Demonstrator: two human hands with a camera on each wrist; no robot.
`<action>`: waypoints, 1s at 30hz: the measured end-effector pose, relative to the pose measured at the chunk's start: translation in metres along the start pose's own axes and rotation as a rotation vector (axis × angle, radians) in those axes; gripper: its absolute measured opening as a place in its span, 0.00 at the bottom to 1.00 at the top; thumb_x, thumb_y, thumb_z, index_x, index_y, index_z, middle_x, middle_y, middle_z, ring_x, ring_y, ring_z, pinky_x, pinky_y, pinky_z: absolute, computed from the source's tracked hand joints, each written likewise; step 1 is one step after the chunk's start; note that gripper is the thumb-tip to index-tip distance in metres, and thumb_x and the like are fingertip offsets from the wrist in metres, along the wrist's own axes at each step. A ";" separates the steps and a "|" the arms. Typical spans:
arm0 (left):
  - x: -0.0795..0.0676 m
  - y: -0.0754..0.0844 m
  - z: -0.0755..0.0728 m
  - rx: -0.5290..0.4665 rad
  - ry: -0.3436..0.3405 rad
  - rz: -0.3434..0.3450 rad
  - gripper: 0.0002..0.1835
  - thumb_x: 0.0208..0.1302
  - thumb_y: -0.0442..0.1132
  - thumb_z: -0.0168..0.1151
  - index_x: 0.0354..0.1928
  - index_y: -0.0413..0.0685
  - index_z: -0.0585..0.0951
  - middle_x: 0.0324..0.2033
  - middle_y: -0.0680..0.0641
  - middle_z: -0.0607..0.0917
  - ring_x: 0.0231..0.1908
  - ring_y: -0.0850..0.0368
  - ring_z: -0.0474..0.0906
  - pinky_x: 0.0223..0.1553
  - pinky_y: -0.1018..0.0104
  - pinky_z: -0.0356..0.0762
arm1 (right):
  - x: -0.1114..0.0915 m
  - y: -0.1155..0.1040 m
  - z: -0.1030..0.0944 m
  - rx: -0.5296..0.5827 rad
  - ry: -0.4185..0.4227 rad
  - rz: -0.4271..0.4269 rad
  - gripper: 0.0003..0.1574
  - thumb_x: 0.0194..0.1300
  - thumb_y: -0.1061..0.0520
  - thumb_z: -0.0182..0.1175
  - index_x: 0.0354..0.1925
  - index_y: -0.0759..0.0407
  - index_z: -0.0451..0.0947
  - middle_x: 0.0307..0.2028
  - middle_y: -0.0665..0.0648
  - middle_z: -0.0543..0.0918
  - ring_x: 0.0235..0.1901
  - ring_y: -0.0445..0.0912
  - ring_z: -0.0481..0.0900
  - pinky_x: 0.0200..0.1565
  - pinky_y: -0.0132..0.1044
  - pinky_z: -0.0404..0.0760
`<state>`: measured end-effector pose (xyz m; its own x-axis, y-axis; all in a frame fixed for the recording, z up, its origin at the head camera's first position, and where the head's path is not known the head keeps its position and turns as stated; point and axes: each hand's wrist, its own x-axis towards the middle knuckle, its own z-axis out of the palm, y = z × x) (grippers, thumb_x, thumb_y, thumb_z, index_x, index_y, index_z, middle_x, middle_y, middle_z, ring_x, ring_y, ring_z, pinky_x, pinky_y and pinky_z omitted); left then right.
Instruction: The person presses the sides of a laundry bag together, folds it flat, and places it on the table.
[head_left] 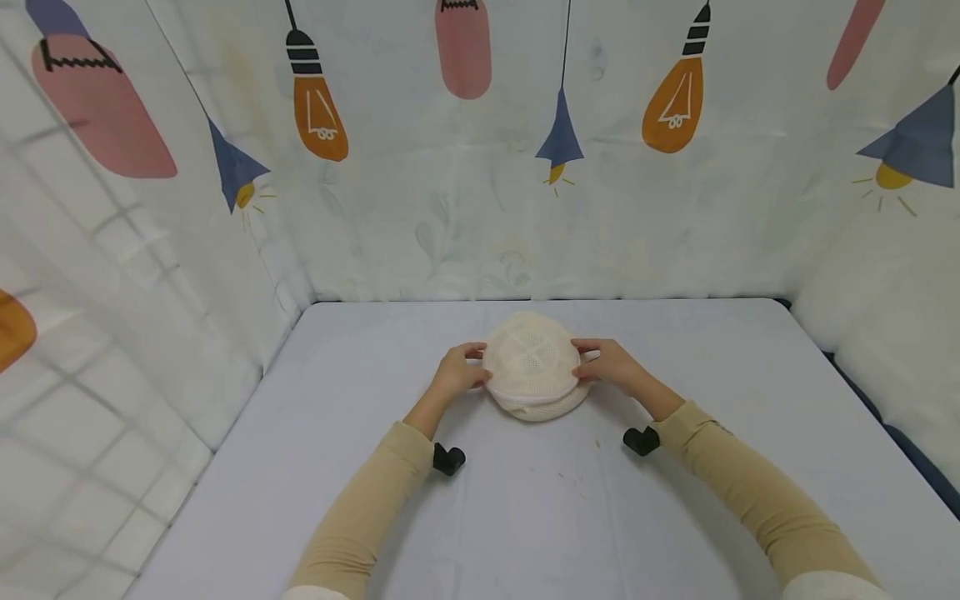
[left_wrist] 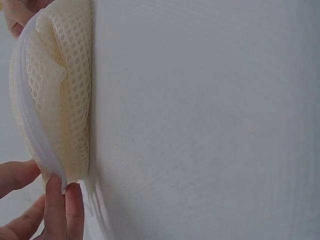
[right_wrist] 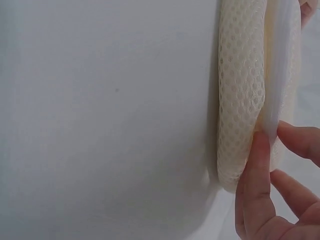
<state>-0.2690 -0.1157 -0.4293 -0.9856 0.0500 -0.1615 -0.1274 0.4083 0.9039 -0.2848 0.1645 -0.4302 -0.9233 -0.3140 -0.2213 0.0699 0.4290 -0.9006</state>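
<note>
A cream mesh laundry bag [head_left: 532,354] with a rounded top lies on the table, partly collapsed and folded in its lower layer. A white zipper band [left_wrist: 32,115] runs along its rim. On its left side my left hand [head_left: 456,369] pinches the rim between thumb and fingers; in the left wrist view, fingertips [left_wrist: 56,187] sit right at the zipper band. My right hand [head_left: 611,365] pinches the opposite side of the rim, and the right wrist view shows its fingers [right_wrist: 260,160] between the upper and lower layers. The bag's far side is hidden in both wrist views.
A pale cloth covers the table [head_left: 540,517]. White curtains [head_left: 465,225] printed with lamps and bulbs hang behind it and at both sides. Black wrist-worn devices [head_left: 448,459] stick out near each cuff.
</note>
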 end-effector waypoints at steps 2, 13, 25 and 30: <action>0.000 -0.001 0.000 -0.012 0.004 -0.004 0.32 0.50 0.24 0.66 0.61 0.40 0.72 0.51 0.40 0.76 0.38 0.51 0.78 0.34 0.67 0.80 | -0.001 -0.004 -0.002 -0.064 0.002 -0.018 0.42 0.56 0.66 0.64 0.66 0.67 0.59 0.58 0.68 0.67 0.39 0.47 0.79 0.40 0.35 0.79; -0.001 -0.003 0.003 -0.025 0.013 -0.002 0.32 0.50 0.24 0.66 0.60 0.40 0.72 0.51 0.40 0.77 0.37 0.52 0.78 0.34 0.67 0.80 | 0.006 -0.012 -0.004 -0.283 -0.002 -0.049 0.43 0.53 0.65 0.66 0.66 0.64 0.62 0.64 0.68 0.58 0.53 0.58 0.71 0.43 0.41 0.77; -0.001 -0.001 0.002 -0.002 0.029 0.010 0.32 0.49 0.23 0.66 0.60 0.39 0.72 0.50 0.40 0.77 0.35 0.52 0.78 0.33 0.68 0.80 | 0.009 -0.012 0.000 -0.269 -0.013 -0.011 0.42 0.55 0.65 0.66 0.66 0.63 0.62 0.65 0.68 0.57 0.54 0.58 0.70 0.44 0.41 0.77; 0.001 -0.002 0.004 0.008 0.027 0.002 0.32 0.49 0.23 0.66 0.60 0.39 0.72 0.50 0.40 0.77 0.34 0.53 0.78 0.32 0.69 0.80 | 0.010 -0.010 0.001 -0.266 -0.016 -0.005 0.43 0.54 0.66 0.66 0.66 0.64 0.61 0.64 0.68 0.58 0.52 0.56 0.72 0.43 0.39 0.77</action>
<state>-0.2689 -0.1131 -0.4329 -0.9884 0.0263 -0.1493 -0.1250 0.4160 0.9008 -0.2941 0.1562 -0.4235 -0.9172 -0.3286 -0.2251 -0.0377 0.6343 -0.7722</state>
